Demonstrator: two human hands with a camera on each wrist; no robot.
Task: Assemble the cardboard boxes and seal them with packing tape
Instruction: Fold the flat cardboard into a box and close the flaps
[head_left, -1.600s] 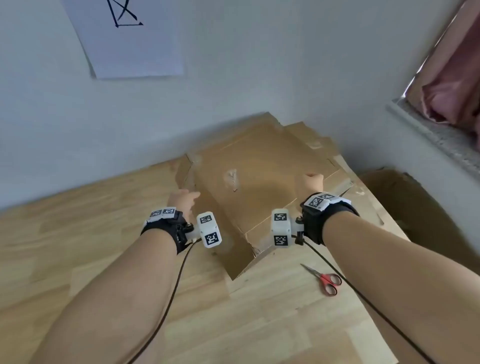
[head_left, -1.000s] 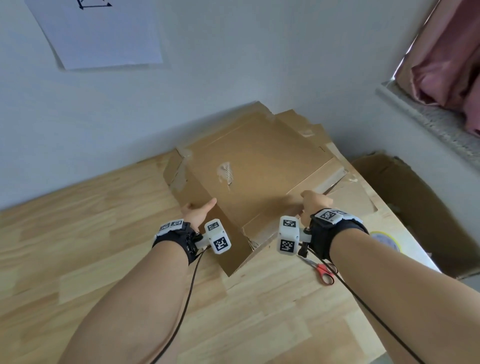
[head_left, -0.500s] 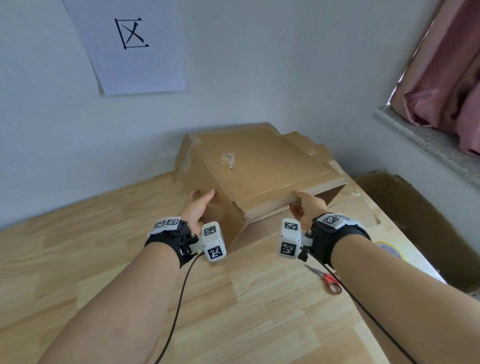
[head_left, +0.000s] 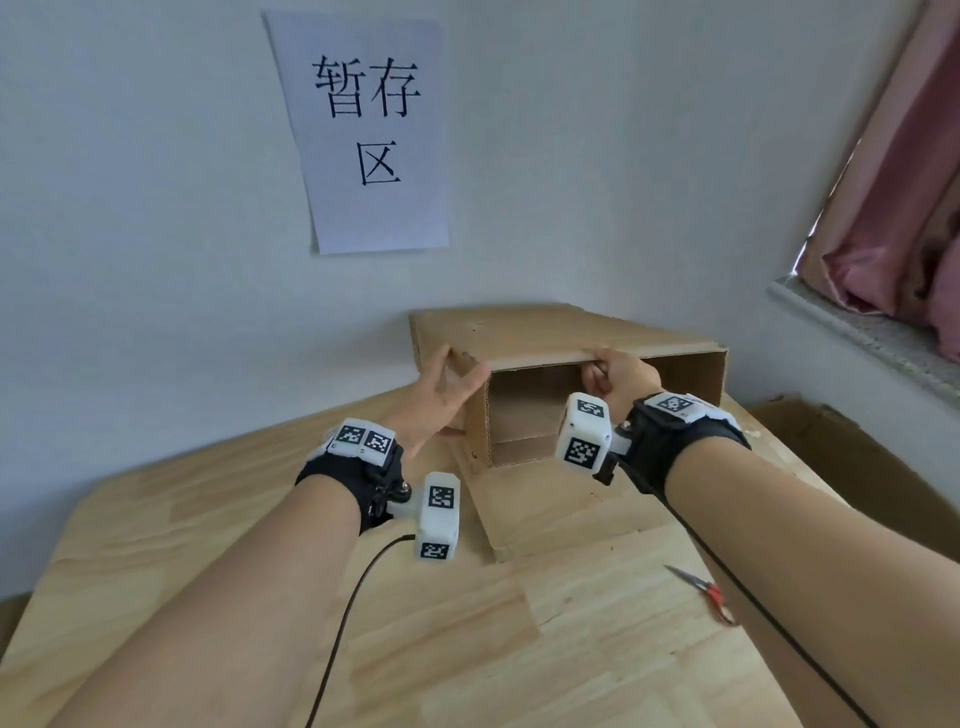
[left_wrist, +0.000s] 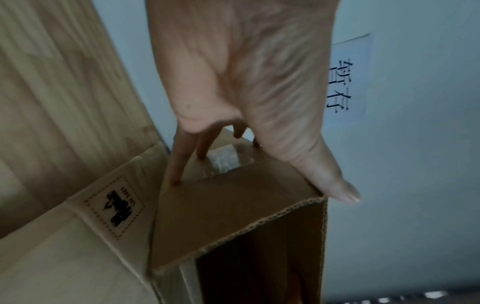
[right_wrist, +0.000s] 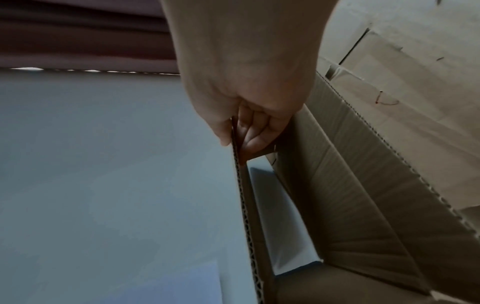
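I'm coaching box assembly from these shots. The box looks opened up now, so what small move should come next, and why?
Probably fold the near bottom flap up over the opening. The cardboard box stands squared open toward the person, the right hand pinching its top edge and the left hand braced flat on its side, and that flap lies flat on the table.

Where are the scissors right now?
In the head view, the scissors lie flat on the wooden table, toward its right edge, beside the right forearm and nearer the camera than the cardboard box. Neither hand touches them.

box (head_left: 545, 338) close against wall (head_left: 156, 234), scissors (head_left: 706, 597) on open tabletop (head_left: 467, 649)
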